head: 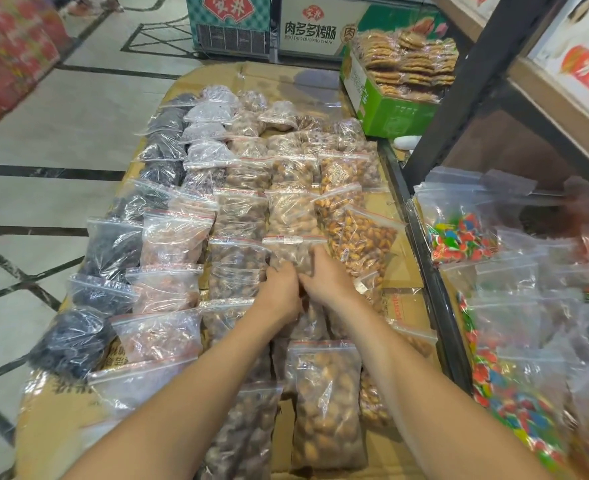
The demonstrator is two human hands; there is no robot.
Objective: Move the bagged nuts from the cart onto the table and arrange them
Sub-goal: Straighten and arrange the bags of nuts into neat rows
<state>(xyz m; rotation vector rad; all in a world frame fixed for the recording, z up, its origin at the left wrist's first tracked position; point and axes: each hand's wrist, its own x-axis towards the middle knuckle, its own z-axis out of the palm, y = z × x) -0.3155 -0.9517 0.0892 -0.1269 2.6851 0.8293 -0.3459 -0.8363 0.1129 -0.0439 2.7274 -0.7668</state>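
At the far left, a pale tiled floor with dark inlaid lines runs beside a table covered in flattened brown cardboard. Clear zip-top plastic bags lie on it in overlapping rows running from near to far: a left row of black dried fruit bags, next a row of pinkish-brown nut bags, then dark brown nut bags, pale tan nut bags and golden-orange nut bags. In the middle of the table, the left hand and the right hand meet side by side, fingers curled down onto a clear bag of brown nuts, apparently gripping its near edge. Nearer lies a large clear bag of light brown nuts. At the far right edge sits a green cardboard box of bagged biscuits. Right of the table's dark rim, clear bags of multicoloured candies are piled.
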